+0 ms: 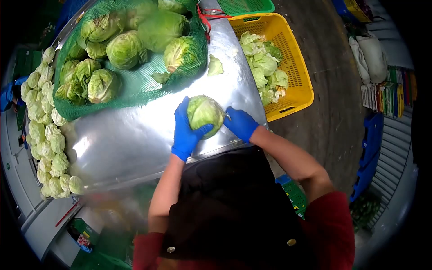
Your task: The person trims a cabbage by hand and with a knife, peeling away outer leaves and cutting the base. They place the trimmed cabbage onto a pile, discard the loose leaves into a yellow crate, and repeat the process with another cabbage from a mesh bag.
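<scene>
A round green cabbage (204, 116) is held over the near edge of the metal table. My left hand (185, 130), in a blue glove, grips it from the left with the thumb across its near side. At the cabbage's right side is my right hand (242, 123), also blue-gloved, with its fingers closed. A thin shiny bit, which looks like the blade of a small knife (227, 115), shows at its fingertips against the cabbage; most of it is hidden. A loose leaf (215, 66) lies on the table beyond the cabbage.
A green mesh sack (148, 92) with several cabbages (127, 49) spreads over the table's far left. Pale cabbages (58, 164) are piled along the left end. A yellow crate (299, 74) of leaves stands beyond the right edge, near a green crate (252, 6).
</scene>
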`<state>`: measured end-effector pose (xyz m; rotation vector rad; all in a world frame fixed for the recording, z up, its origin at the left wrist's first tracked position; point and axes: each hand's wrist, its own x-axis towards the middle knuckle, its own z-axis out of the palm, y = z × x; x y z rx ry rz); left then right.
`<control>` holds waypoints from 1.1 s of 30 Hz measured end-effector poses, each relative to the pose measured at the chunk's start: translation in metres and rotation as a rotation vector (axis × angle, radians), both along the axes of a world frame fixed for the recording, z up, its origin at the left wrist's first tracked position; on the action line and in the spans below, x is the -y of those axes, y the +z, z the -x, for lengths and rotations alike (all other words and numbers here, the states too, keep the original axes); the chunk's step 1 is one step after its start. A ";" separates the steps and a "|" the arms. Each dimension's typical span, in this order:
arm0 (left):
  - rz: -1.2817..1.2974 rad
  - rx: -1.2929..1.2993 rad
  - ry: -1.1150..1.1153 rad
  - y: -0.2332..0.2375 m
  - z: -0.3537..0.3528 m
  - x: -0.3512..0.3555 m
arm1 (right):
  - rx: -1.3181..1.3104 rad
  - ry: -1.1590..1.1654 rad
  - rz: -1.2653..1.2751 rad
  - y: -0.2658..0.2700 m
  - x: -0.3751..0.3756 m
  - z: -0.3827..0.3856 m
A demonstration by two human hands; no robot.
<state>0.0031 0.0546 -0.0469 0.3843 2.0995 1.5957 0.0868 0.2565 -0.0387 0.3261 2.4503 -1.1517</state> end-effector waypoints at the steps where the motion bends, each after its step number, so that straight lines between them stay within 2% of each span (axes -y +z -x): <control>1: -0.002 0.035 0.004 0.002 0.001 0.001 | 0.018 -0.025 0.006 -0.006 0.002 0.000; 5: -0.100 0.096 -0.035 0.013 -0.004 0.002 | 0.079 0.043 -0.051 0.024 -0.001 -0.001; 7: -0.012 0.005 -0.079 0.008 -0.005 0.003 | 0.108 0.100 -0.049 0.034 -0.005 -0.002; 8: 0.032 -0.038 -0.099 0.006 -0.004 0.003 | 0.088 0.072 -0.039 0.021 -0.005 -0.002; 10: -0.070 0.082 -0.062 0.009 -0.001 0.001 | 0.057 0.025 -0.015 -0.011 0.002 -0.002; 11: -0.060 0.064 -0.081 0.009 -0.002 0.003 | 0.106 0.056 -0.074 -0.018 0.005 0.004; 14: -0.143 0.065 -0.069 0.009 -0.010 0.014 | 0.025 0.007 -0.063 -0.026 0.010 -0.001; 15: -0.098 -0.018 -0.107 0.011 -0.009 0.016 | -0.058 -0.010 0.014 -0.024 0.012 0.000; 17: -0.256 0.085 -0.079 0.013 -0.016 0.016 | 0.094 -0.128 0.276 -0.019 0.004 -0.006; 18: -0.327 0.145 -0.063 0.017 -0.021 0.018 | 0.181 -0.186 0.414 0.001 0.006 -0.008; 19: -0.381 0.170 -0.069 0.024 -0.023 0.017 | 0.147 -0.218 0.400 0.014 0.005 -0.011; 22: -0.405 0.143 0.079 0.017 -0.023 0.015 | -0.472 -0.149 0.168 0.015 0.013 -0.029; 23: -0.276 0.159 0.205 0.017 -0.027 0.012 | -0.392 -0.173 0.203 0.016 0.013 -0.028; 26: -0.164 0.078 0.376 0.006 -0.028 0.018 | -0.143 -0.243 0.313 0.022 0.016 -0.027; 27: -0.141 0.053 0.420 0.019 -0.026 0.018 | -0.175 -0.412 0.494 0.006 0.011 -0.025; 28: -0.177 0.015 0.459 0.017 -0.023 0.023 | -0.042 -0.671 0.782 -0.007 0.002 -0.018; 30: -0.329 0.241 0.419 0.024 -0.013 0.032 | -0.175 -0.673 0.630 -0.019 0.004 -0.006; 33: -0.247 0.279 0.301 0.019 -0.006 0.046 | -0.190 -0.576 0.692 0.003 0.010 0.001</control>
